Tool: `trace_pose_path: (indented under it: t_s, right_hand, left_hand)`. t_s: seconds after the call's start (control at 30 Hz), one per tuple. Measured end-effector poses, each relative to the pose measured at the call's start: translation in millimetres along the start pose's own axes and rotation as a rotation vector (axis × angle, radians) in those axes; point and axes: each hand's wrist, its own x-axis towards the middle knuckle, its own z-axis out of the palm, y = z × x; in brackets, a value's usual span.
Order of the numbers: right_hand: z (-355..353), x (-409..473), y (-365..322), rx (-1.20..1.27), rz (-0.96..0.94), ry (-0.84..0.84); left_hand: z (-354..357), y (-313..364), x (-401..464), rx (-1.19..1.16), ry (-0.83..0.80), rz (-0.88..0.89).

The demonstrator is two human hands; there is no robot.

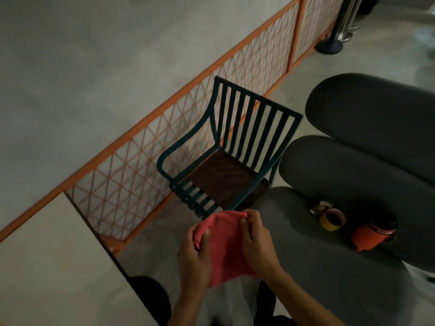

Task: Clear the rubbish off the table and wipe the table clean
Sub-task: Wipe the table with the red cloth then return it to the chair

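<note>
A pink-red cloth (223,252) hangs bunched between both my hands, low in the middle of the head view. My left hand (195,257) grips its left edge with the thumb on top. My right hand (256,243) pinches its upper right edge. To the right, a grey rounded table (317,267) carries a yellow cup (332,220), an orange cup with a dark lid (372,234) and a small crumpled scrap (317,207). The cloth is held above the floor beside that table, not touching it.
A dark slatted armchair (226,161) with a brown seat stands just beyond my hands. An orange lattice railing (164,142) runs diagonally behind it. A pale tabletop (47,267) fills the lower left. Grey rounded cushions (376,128) lie at right.
</note>
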Motion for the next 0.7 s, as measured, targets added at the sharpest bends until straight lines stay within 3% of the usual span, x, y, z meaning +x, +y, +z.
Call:
trace_pose_path:
  t_s: [0.37, 0.7]
  right_hand:
    - [-2, 57, -2, -0.007, 0.096, 0.073]
    - [67, 126, -16, -0.021, 0.212, 0.264]
  left_hand:
    - [27, 22, 69, -0.002, -0.148, 0.034]
    - [16, 5, 185, -0.023, -0.408, 0.126]
